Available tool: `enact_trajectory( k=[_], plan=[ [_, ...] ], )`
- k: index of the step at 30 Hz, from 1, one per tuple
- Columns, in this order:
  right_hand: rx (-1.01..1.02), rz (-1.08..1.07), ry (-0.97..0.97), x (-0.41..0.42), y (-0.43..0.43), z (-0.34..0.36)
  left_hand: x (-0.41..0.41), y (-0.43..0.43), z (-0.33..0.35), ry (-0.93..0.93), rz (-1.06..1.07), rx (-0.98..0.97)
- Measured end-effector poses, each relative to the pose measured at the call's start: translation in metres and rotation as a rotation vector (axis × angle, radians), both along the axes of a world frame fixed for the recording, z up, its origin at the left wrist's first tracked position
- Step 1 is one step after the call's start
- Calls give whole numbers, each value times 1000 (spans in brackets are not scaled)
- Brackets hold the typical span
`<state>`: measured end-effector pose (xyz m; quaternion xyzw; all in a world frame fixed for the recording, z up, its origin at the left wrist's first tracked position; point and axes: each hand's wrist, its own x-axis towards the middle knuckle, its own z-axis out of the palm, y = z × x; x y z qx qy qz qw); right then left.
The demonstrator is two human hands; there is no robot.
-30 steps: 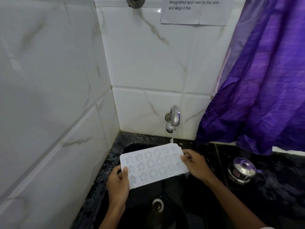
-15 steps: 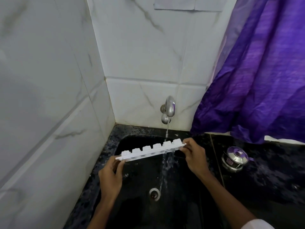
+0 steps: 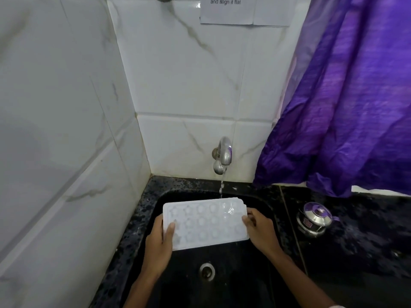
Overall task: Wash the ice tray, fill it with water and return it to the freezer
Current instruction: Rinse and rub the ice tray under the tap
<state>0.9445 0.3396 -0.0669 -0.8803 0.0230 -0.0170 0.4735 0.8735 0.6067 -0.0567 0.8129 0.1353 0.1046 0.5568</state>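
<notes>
The white ice tray (image 3: 205,222) with several round and star-shaped cells is held face up over the black sink (image 3: 262,205). My left hand (image 3: 159,242) grips its left end, thumb on top. My right hand (image 3: 260,230) grips its right end. A thin stream of water (image 3: 221,188) runs from the chrome tap (image 3: 223,155) and lands on the tray's far right cells, where it splashes.
The sink drain (image 3: 207,270) lies below the tray. A small steel pot with a lid (image 3: 315,218) stands on the black counter to the right. A purple curtain (image 3: 347,103) hangs at the right. White tiled walls close off the left and back.
Half a second ago the tray was tipped on edge, spilling water into the sink. Now it is turned back flat, cells up, under the stream. Both hands kept their hold.
</notes>
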Motion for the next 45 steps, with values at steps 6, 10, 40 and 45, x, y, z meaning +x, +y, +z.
enact_trajectory(
  k=[6,10,40,45],
  plan=[
    [-63,30,37,9,0,3,15,-5,-8,116,69,-218],
    [-222,180,-107,22,7,8,24,-8,-6,147,109,-255],
    [-455,449,5,53,37,51,33,-4,25,107,183,-294],
    [-287,429,-158,51,34,58,36,-2,28,113,214,-299]
  ],
)
